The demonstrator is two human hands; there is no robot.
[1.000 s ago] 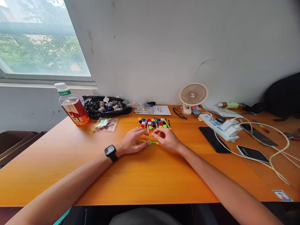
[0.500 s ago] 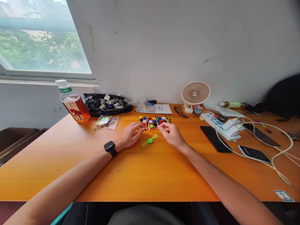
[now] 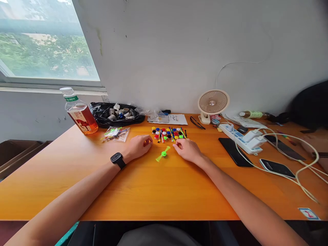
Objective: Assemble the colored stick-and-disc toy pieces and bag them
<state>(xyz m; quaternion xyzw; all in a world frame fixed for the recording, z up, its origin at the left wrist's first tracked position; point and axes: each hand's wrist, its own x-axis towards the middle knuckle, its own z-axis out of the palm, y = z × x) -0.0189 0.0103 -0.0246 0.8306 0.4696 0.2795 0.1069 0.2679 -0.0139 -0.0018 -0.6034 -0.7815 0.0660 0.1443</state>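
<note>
A small green spinning top (image 3: pixel 164 154) with two yellow-green blades sits on the desk between my hands; its blades are blurred by spinning. My left hand (image 3: pixel 138 147), with a black watch on the wrist, rests to its left. The fingers there are curled in, with nothing seen in them. On the right lies my right hand (image 3: pixel 188 149), also loosely closed and apart from the top. Just beyond both hands, several coloured discs and thin sticks (image 3: pixel 169 134) are spread in rows. A clear plastic bag (image 3: pixel 116 133) of similar parts lies past my left hand.
A tea bottle (image 3: pixel 80 114) and a black bag (image 3: pixel 102 118) of grey pieces stand at the back left. Toward the right are a small fan (image 3: pixel 213 102), a black tablet-like slab (image 3: pixel 233 151), a power strip (image 3: pixel 238 140), a phone (image 3: pixel 277 168) and looping white cables (image 3: pixel 304 191).
Both hands have drawn back from the coloured parts and moved apart, and their fingers have curled in. The green top keeps spinning in nearly the same spot.
</note>
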